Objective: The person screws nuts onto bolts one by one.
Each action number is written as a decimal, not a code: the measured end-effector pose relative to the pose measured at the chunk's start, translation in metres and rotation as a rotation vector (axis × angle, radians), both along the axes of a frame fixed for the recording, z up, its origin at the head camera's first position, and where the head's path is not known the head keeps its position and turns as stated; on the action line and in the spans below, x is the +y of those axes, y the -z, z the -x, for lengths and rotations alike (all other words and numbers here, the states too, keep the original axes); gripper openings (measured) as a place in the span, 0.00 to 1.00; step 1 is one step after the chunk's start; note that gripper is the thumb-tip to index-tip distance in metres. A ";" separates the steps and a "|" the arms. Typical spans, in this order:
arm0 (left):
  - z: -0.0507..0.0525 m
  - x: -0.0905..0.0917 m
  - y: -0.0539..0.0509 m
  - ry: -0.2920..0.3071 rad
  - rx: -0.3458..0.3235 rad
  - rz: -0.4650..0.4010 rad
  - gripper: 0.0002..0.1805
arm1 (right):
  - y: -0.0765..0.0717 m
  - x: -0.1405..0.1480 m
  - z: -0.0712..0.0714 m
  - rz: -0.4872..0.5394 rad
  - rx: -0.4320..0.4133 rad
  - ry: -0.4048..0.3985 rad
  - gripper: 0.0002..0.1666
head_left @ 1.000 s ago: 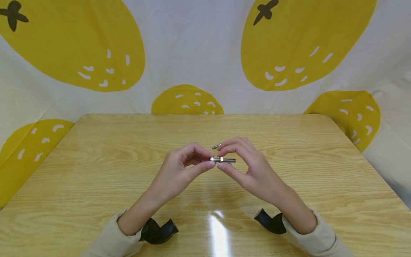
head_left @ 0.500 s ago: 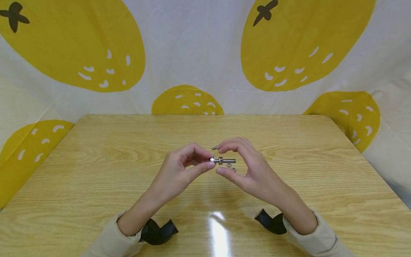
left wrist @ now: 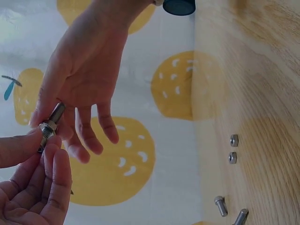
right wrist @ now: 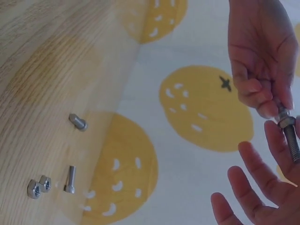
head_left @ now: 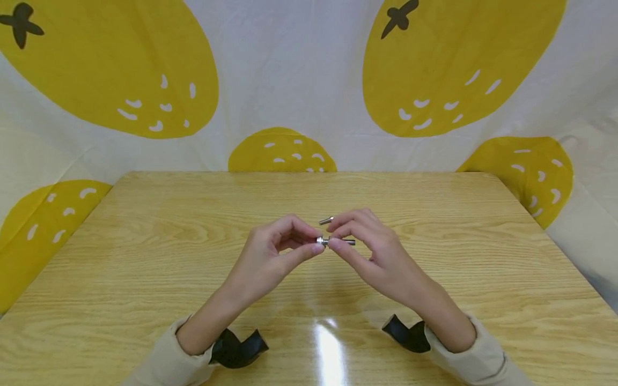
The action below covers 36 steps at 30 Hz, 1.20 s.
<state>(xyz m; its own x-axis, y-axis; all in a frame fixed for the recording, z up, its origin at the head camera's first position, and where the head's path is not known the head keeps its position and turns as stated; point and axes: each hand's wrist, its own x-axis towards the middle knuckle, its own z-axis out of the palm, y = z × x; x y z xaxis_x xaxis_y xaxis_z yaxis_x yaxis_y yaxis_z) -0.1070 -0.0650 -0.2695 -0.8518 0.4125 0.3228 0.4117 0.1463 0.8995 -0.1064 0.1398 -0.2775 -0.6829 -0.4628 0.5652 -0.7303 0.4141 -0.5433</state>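
Note:
In the head view my left hand (head_left: pixel 280 249) pinches the head end of a metal bolt (head_left: pixel 350 242) between thumb and fingers, with the shaft pointing right. A hex nut (right wrist: pixel 287 122) sits around the threads partway along the shaft. The thumb and index finger of my right hand (head_left: pixel 374 249) pinch this nut, while its other fingers spread loosely. From the head view the nut is mostly covered by those fingertips. The bolt is held above the wooden table (head_left: pixel 193 203).
Two loose bolts lie on the table, one bolt (right wrist: pixel 70 179) near the other bolt (right wrist: pixel 78 122) in the right wrist view. Beside them are two loose nuts, a nut (left wrist: pixel 234 140) and another nut (left wrist: pixel 232 158). A fruit-patterned cloth (head_left: pixel 289 80) hangs behind the table.
My right thumb and index finger were at the nut, spread apart half a second ago, and have closed on it again. My left hand has stayed in place on the bolt.

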 end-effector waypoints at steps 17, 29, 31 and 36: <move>0.000 0.000 0.000 -0.008 -0.013 0.006 0.07 | -0.004 0.000 -0.003 -0.008 -0.021 -0.025 0.14; 0.000 0.000 -0.001 -0.004 -0.010 0.002 0.06 | -0.003 0.001 -0.003 -0.037 -0.089 -0.005 0.08; 0.000 0.000 -0.001 -0.010 -0.013 0.009 0.06 | -0.003 0.001 -0.003 -0.037 -0.092 -0.012 0.15; 0.000 0.000 -0.001 -0.007 -0.009 0.005 0.06 | -0.004 0.001 -0.003 -0.006 -0.025 -0.043 0.18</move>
